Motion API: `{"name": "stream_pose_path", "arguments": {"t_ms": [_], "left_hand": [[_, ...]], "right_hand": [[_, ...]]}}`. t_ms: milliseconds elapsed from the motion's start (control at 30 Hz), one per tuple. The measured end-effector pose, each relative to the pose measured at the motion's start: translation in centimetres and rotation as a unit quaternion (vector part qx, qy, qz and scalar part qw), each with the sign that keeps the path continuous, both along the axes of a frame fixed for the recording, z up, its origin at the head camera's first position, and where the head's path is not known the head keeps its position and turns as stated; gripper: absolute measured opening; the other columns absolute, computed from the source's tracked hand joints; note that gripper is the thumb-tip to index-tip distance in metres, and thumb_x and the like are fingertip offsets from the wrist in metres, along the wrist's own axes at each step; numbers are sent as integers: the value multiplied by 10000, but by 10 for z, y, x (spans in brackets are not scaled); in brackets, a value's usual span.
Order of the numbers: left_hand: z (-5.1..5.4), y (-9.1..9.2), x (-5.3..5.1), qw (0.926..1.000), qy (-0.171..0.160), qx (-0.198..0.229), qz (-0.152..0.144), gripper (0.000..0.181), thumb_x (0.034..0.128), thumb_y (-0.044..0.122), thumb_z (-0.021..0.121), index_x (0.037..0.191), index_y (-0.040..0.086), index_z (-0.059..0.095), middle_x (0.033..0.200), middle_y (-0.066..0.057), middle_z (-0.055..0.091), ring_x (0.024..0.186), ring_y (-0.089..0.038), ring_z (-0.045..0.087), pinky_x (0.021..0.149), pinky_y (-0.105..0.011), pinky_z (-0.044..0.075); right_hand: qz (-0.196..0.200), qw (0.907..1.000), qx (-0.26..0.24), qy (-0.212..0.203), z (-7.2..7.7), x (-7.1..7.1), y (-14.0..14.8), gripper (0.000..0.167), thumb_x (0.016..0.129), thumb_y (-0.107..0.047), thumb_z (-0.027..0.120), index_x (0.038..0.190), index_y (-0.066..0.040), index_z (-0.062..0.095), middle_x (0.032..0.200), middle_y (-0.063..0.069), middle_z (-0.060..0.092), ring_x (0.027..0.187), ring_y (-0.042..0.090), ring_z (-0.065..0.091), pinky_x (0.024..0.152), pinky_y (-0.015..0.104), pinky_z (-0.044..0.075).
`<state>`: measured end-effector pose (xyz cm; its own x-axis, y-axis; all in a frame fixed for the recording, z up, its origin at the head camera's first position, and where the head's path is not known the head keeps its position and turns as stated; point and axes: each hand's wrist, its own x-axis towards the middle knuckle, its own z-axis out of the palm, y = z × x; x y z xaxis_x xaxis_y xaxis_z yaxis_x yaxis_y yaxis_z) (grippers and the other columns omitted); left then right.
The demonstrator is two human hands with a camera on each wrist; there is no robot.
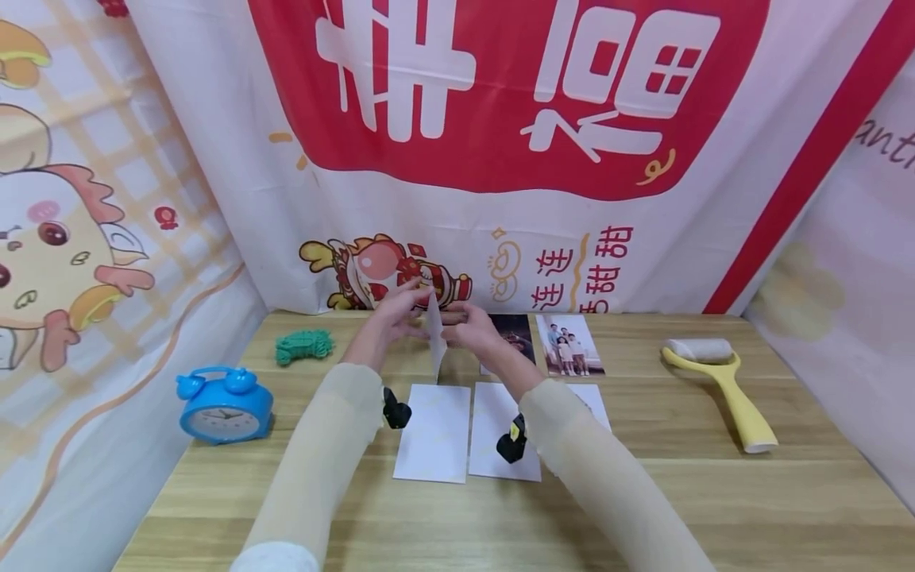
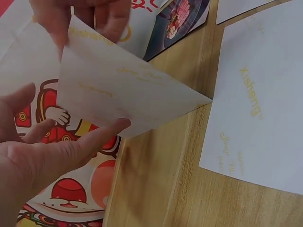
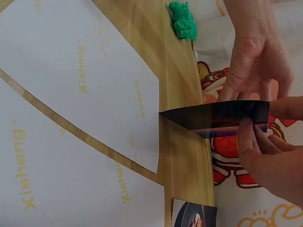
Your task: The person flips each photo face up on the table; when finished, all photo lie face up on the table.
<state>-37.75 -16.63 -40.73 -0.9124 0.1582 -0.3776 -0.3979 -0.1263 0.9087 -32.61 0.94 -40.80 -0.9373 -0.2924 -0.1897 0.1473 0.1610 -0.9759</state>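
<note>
Both hands are at a photo print (image 1: pixel 434 338) standing on edge near the back of the table. Its white back (image 2: pixel 104 85), with yellow "Xisheng" lettering, faces left; its dark picture side (image 3: pixel 213 118) faces right. My right hand (image 1: pixel 473 327) pinches the print near its upper corner, its thumb on the picture side. On the other side, my left hand (image 1: pixel 396 316) is at the white back, where its fairly straight thumb (image 2: pixel 102 135) touches. A white sheet (image 1: pixel 432 433) with similar lettering lies flat just in front, beside another white sheet (image 1: pixel 493 413).
Right of the hands lie a dark photo (image 1: pixel 516 330) and a family photo (image 1: pixel 569 345). A third white sheet (image 1: pixel 593 401) is partly behind the right sleeve. Green yarn (image 1: pixel 303 346) and a blue alarm clock (image 1: pixel 225 407) stand left, a yellow-handled lint roller (image 1: pixel 729 389) right. A printed curtain (image 1: pixel 457 175) borders the back.
</note>
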Motion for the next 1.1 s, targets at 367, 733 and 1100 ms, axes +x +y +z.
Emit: {"name": "stream_pose_path", "arguments": {"t_ms": [367,733,1100], "left_hand": [[-2,-6,5,9998,-27,-99,-187,700,1073,131,523,1668,320,206,1776,-121,40,1641,-415,71,1191,-725,357],[-3,-11,8,9995,-202,-175,-153,664,1073,143,517,1663,281,243,1762,-114,157,1614,-384,228,1237,-632,372],[-9,-9,3,9998,-176,-82,34,604,1103,118,415,1668,230,235,1738,-125,224,1546,-344,349,1265,-490,378]], "right_hand": [[909,9934,67,-699,-11,3,-3,607,1076,-230,522,1641,-186,303,1652,184,398,1507,441,409,1155,601,486],[1169,9907,110,-683,-15,7,-8,644,1082,-299,536,1657,-210,259,1689,157,355,1538,447,363,1151,630,476],[1407,9885,73,-541,-18,8,-8,653,1063,-240,561,1655,-232,286,1733,145,237,1563,415,322,1237,653,359]]}}
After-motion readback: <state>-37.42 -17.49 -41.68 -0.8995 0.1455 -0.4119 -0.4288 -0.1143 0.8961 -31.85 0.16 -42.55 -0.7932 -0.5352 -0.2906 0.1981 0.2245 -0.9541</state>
